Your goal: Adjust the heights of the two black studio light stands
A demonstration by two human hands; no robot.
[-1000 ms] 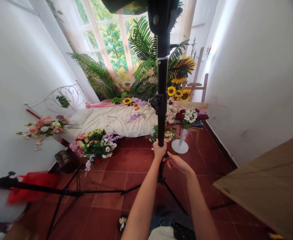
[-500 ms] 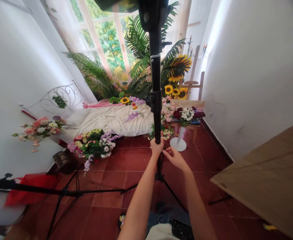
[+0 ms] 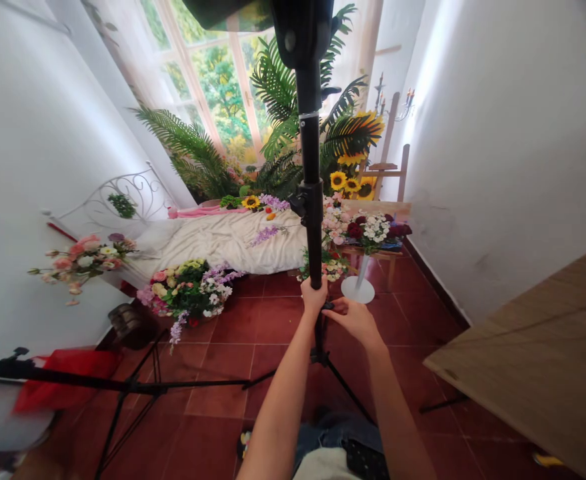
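A black light stand [image 3: 311,150] rises upright in front of me, its top running out of the picture. My left hand [image 3: 314,295] is closed round its pole, below a black collar [image 3: 307,202] with a knob. Just right of the pole, my right hand [image 3: 351,319] pinches a small black knob [image 3: 328,306] between thumb and fingers. Under the hands the stand's legs [image 3: 343,383] spread over the red tiled floor [image 3: 225,363].
A bed [image 3: 223,240] with flowers lies beyond the stand, before palm leaves [image 3: 277,87] and a window. Another black stand [image 3: 123,385] crosses the lower left. A brown board [image 3: 533,360] juts in at right; a white round base [image 3: 357,289] stands near my right hand.
My right hand's thumb and fingers have closed on the small knob, which now shows between them. My left hand keeps its grip on the pole. The view has shifted slightly.
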